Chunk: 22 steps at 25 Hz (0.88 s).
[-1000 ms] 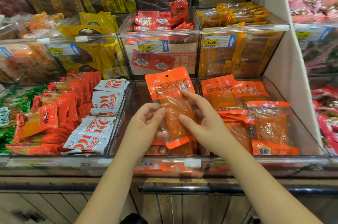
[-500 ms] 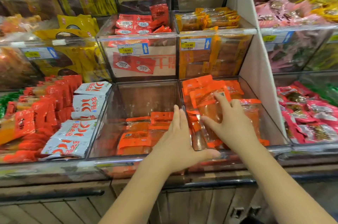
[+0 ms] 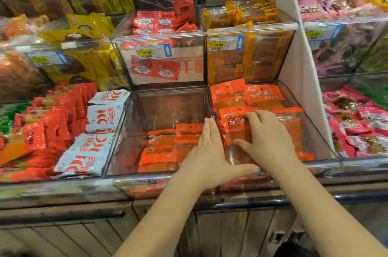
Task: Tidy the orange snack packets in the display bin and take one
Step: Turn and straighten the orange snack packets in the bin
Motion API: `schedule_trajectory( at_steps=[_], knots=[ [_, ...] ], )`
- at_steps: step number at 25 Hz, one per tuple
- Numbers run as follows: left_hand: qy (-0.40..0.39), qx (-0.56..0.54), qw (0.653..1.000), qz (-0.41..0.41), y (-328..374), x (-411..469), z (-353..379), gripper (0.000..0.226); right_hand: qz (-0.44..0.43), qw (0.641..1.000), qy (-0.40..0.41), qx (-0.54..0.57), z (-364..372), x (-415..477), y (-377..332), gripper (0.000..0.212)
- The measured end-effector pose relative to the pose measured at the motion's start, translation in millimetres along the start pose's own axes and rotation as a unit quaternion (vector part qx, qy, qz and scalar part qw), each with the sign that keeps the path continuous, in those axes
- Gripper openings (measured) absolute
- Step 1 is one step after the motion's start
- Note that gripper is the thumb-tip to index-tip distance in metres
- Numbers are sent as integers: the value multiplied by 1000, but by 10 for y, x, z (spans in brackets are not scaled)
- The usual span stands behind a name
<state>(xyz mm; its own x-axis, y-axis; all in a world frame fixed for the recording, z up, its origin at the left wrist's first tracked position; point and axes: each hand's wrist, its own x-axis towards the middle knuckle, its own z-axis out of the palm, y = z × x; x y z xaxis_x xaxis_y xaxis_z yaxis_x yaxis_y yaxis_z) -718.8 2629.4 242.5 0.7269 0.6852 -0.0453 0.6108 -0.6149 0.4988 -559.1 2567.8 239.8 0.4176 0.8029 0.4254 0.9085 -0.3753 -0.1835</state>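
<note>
– Labels coming through?
– Yellow price tags (image 3: 146, 52) on the two upper bins are both showing 10.90, with blue arrow stickers beside them. Packet print is coming out too small to read.
– Hands?
– Right hand (image 3: 270, 141) is lying released, its spread fingers pressing on the top orange snack packet (image 3: 233, 119) in the clear plastic right-hand bin (image 3: 315, 137). Left hand (image 3: 210, 156) is also released, with straight fingers pointing along the divider beside the clear middle bin (image 3: 168, 107). More orange packets (image 3: 161, 151) are lying low in that one.
</note>
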Motion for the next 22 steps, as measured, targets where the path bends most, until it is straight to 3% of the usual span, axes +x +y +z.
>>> schedule_trajectory(
  at_steps=[4, 6, 8, 10, 13, 16, 22],
  knots=[
    [-21, -10, 1000, 10, 9, -13, -11, 145, 9, 999, -38, -24, -34, -3, -20, 76],
    [-54, -13, 998, 35, -88, -58, -78, 137, -1, 999, -17, -38, -65, -1, -28, 65],
    [-102, -51, 992, 59, -296, -115, -238, 118, -26, 998, 46, -14, -92, 54, -115, 47],
    [-123, -85, 987, 52, -537, -166, -464, 90, -55, 996, 51, 47, -126, 176, -367, 36],
    [-87, 39, 995, -25, -915, -77, -721, 52, -82, 990, -49, 107, -9, 350, -859, 48],
    [-109, 198, 962, -151, -1223, 146, -827, 55, -75, 993, -95, 2, 204, 413, -1106, 62],
    [-130, 181, 940, -258, -1367, 809, -768, 52, -64, 989, -96, -88, 325, 430, -1126, 77]
  ],
)
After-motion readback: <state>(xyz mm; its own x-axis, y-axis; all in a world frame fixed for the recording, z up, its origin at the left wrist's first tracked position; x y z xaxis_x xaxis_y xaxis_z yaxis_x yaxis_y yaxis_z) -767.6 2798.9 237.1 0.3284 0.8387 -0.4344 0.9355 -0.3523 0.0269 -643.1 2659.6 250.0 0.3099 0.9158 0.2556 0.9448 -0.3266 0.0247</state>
